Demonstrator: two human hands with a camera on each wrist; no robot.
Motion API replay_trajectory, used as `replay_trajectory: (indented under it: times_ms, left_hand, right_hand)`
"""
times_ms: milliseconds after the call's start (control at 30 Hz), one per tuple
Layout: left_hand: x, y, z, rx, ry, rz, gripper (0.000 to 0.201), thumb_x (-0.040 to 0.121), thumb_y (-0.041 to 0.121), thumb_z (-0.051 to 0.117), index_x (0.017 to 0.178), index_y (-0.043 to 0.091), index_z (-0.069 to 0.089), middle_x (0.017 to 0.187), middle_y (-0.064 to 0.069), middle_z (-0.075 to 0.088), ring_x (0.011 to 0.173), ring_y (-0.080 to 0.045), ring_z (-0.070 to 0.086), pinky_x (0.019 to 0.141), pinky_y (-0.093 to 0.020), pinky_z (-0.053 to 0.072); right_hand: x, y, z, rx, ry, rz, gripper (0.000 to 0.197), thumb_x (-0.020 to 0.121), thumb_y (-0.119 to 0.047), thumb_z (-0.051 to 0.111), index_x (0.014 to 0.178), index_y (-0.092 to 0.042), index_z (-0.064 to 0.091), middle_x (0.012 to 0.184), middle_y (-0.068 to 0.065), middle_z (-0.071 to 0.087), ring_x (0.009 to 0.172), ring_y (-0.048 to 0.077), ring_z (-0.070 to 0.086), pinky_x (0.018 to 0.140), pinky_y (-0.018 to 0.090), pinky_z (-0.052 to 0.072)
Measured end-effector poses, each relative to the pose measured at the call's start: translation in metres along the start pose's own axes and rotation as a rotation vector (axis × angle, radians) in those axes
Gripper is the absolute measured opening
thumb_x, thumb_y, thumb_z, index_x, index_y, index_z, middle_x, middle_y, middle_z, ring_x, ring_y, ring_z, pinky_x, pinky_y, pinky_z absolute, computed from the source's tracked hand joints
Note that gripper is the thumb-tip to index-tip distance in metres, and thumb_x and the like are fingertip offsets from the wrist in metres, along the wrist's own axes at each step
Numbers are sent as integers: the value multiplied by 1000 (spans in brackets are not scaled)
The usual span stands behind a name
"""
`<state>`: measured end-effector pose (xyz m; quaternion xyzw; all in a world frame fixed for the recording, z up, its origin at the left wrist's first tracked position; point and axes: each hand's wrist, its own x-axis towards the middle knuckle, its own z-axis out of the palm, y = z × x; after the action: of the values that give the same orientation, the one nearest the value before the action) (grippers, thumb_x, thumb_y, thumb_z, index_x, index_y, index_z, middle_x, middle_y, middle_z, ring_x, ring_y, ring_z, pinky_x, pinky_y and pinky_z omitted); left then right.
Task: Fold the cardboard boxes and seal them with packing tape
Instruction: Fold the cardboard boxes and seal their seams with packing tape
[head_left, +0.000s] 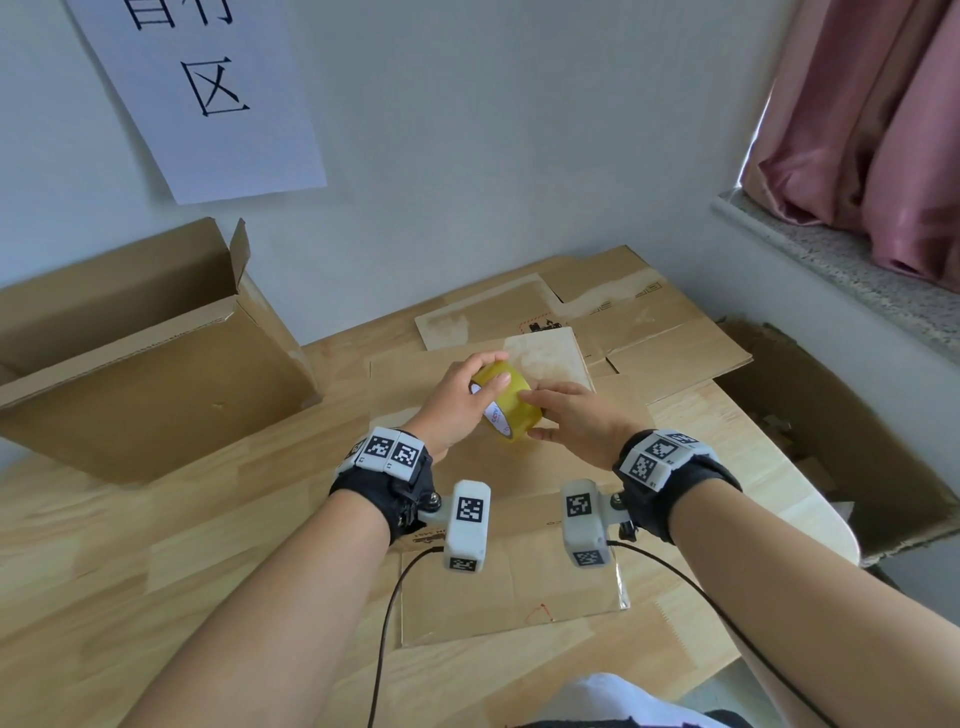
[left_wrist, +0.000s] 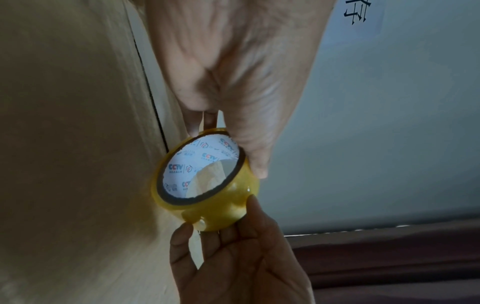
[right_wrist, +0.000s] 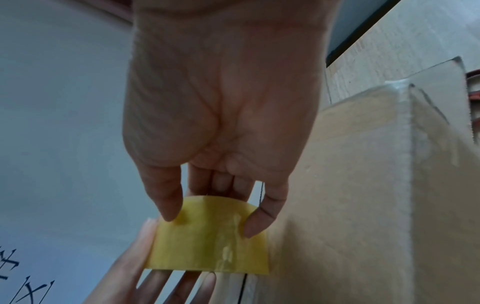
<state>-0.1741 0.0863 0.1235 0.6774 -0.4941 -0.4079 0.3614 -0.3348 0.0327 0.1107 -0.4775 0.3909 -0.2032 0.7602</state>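
A yellow roll of packing tape (head_left: 508, 401) is held in the air above the flattened boxes, between both hands. My left hand (head_left: 457, 397) grips it from the left, thumb and fingers curled over the rim. My right hand (head_left: 569, 418) pinches the roll's outer face from the right with thumb and fingers. In the left wrist view the tape roll (left_wrist: 207, 185) shows its white printed core, and my left hand (left_wrist: 233, 98) reaches down to its rim. In the right wrist view the tape roll (right_wrist: 210, 238) sits between the thumb and fingers of my right hand (right_wrist: 215, 107). A flattened cardboard box (head_left: 511, 582) lies on the wooden table (head_left: 130, 561) under my wrists.
An erected open cardboard box (head_left: 145, 374) stands at the left against the wall. Several flattened cardboard sheets (head_left: 654, 332) are piled at the back right of the table. Another cardboard box (head_left: 841, 441) leans beside the table's right edge, below a stone windowsill (head_left: 841, 260).
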Motion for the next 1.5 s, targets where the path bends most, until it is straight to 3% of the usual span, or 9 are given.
replay_trajectory:
  times_ms: [267,400,467,567,667,800,933,1100,1500]
  left_hand:
    - [0,0,2,23,13,3,27,95,42,52,122,42,53,133,4,44,122,-13,43,100,-27,37]
    - [-1,1,0,-7,6,-2,29,94,42,53,123,41,54,132,4,43,122,-13,44,98,-27,38]
    - [-1,0,-1,-35,-7,-8,30,94,42,53,124,41,54,134,5,43,124,-12,42,96,-25,35]
    - [0,2,-2,-75,-22,-16,31,96,43,49,127,44,54,138,9,41,126,-6,37,97,-24,30]
    - [1,-1,-5,-147,-55,-1,31,100,42,39,127,44,54,142,15,44,130,-1,35,109,-26,28]
    - [1,-5,-6,-170,-80,2,32,102,36,38,130,41,53,140,18,45,133,-1,35,115,-32,26]
    - [5,-4,-7,-194,-66,-16,30,102,36,38,126,42,56,136,18,49,132,-3,38,114,-33,28]
    - [7,-3,-7,-184,-56,-27,28,101,38,40,122,44,58,135,15,51,130,-4,40,110,-28,31]
    - [9,-5,-8,-170,-59,-37,26,100,40,41,115,50,59,136,16,52,130,-4,41,113,-32,30]
  right_hand:
    - [4,-11,7,-134,39,35,18,89,-10,43,74,-16,51,81,4,46,85,17,45,71,32,45]
    - [4,-10,5,-158,18,56,18,85,-1,41,92,-12,54,91,7,53,89,18,50,72,31,46]
    - [3,-10,5,-148,-32,76,12,89,-10,49,96,-13,59,96,8,58,92,17,54,75,31,49]
    - [6,-12,5,-230,-59,69,32,89,-36,61,113,-15,64,109,7,67,93,15,61,86,35,50]
    - [8,-8,7,-260,-66,46,35,89,-31,63,118,-10,62,107,10,65,91,18,61,83,33,49]
    - [7,-5,9,-216,-78,42,32,91,-22,61,119,-7,59,102,10,61,88,20,58,72,28,46]
    - [7,-6,4,-182,-114,29,31,91,-12,58,121,-5,58,104,12,60,91,22,56,72,28,46]
    - [11,-6,8,-248,-53,38,27,89,-16,58,116,-10,61,102,9,64,90,20,59,79,34,47]
    - [10,-10,16,-287,-32,44,20,90,-14,47,106,-15,58,97,8,59,82,20,55,69,31,42]
